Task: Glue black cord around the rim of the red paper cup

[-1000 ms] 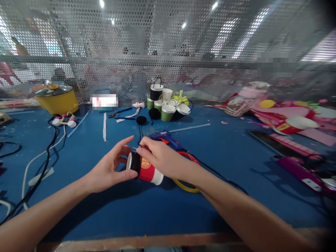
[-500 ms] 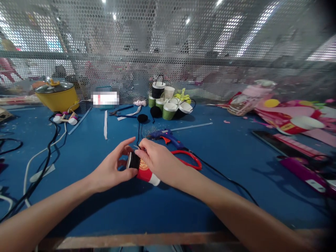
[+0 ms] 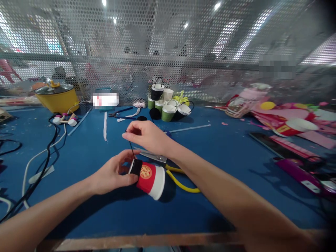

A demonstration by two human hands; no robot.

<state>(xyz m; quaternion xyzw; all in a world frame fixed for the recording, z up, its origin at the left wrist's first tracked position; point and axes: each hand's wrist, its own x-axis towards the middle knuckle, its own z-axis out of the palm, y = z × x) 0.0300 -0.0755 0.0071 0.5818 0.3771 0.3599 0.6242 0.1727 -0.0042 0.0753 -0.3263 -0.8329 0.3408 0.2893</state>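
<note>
My left hand (image 3: 115, 173) is closed on the rim end of a small paper cup (image 3: 148, 176) lying tilted on its side. Red paper with a gold character wraps the cup's middle, a black band circles the rim end, and its white bottom points right. Above it, my right hand (image 3: 147, 134) pinches a thin black cord (image 3: 132, 148) that runs down to the black band. Under my right wrist lie scissors (image 3: 157, 157) with a yellow handle, their blades pointing left behind the cup. A black yarn ball (image 3: 142, 118) shows partly behind my right hand.
Behind stand several small green, black and white cups (image 3: 168, 111). A yellow pot (image 3: 56, 99) and cables (image 3: 48, 150) are on the left. Pliers (image 3: 120, 112) and white strips (image 3: 105, 126) lie farther back. A phone (image 3: 265, 141) and a purple device (image 3: 299, 175) are at right.
My right hand has moved off the cup, up and left, with the cord pinched and stretched. More of the cup shows. The glue gun is now mostly hidden, and the scissors show.
</note>
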